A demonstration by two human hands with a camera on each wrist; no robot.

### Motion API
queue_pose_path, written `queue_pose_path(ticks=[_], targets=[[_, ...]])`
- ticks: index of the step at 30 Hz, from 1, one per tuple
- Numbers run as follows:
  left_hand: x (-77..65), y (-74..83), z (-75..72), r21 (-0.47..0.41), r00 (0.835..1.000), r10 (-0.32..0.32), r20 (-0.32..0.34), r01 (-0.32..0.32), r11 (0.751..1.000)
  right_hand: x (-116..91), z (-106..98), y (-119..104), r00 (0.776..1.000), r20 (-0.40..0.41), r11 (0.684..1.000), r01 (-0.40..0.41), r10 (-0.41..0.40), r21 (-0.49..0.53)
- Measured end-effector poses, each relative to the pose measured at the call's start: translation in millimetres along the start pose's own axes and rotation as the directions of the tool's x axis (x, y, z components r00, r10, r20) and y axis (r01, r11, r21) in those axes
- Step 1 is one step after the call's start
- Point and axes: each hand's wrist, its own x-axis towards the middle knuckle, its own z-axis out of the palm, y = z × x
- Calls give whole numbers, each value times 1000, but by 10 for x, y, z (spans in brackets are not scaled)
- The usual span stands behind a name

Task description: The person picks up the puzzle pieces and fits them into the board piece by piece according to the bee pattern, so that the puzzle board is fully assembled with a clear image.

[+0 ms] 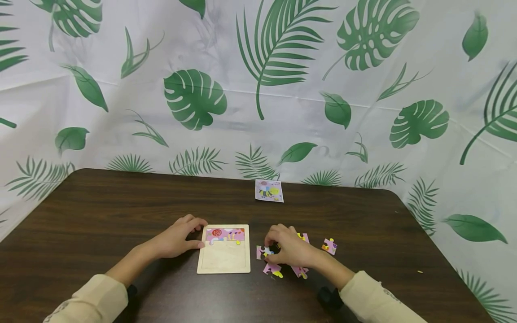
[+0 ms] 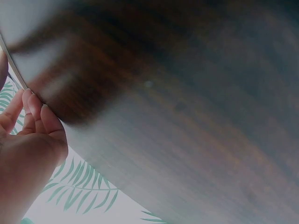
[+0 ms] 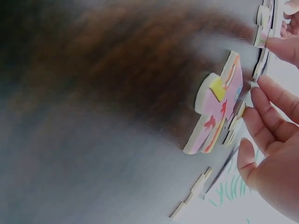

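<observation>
Currently, pale puzzle board (image 1: 224,258), partly filled with pink, beside left hand (image 1: 177,237); relaxed fingers touch its edge. Right hand (image 1: 290,247) bent over puzzle pieces (image 1: 272,268); grip unclear.

Table (image 1: 121,211): dark wood grain, smooth, semi-gloss, pale sheen in both wrist views. Tray (image 1: 224,260): bare pale wood, smooth, matt. Pieces (image 3: 218,109): smooth printed faces; edges raw, wood-like. Card (image 1: 269,191): printed paper. Backdrop (image 1: 291,130): creased sheeting, cloth or plastic undetermined. Sleeves (image 1: 97,296): matt cloth.

right hand (image 3: 279,151) at puzzle pieces (image 3: 260,36), pink piece (image 3: 223,108) with red and yellow marks near its fingers, blurred tabletop (image 3: 103,158), leaf-print cloth (image 3: 238,197)
</observation>
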Motion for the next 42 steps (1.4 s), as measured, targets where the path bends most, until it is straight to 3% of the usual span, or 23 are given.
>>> queue_pose_path(ticks=[14, 30, 42], targets=[[0, -6, -3, 1, 1000, 9, -2, -9, 1000, 10, 1, 16, 1000, -11, 1000, 1, -1, 0], [7, -13, 5, -11, 1000, -12, 3, 12, 1000, 47, -4, 1, 999, -6, 997, -52, 52, 55], [11, -10, 6, -7, 1000, -2, -5, 2, 1000, 127, -85, -32, 999, -47, 997, -10, 13, 70]])
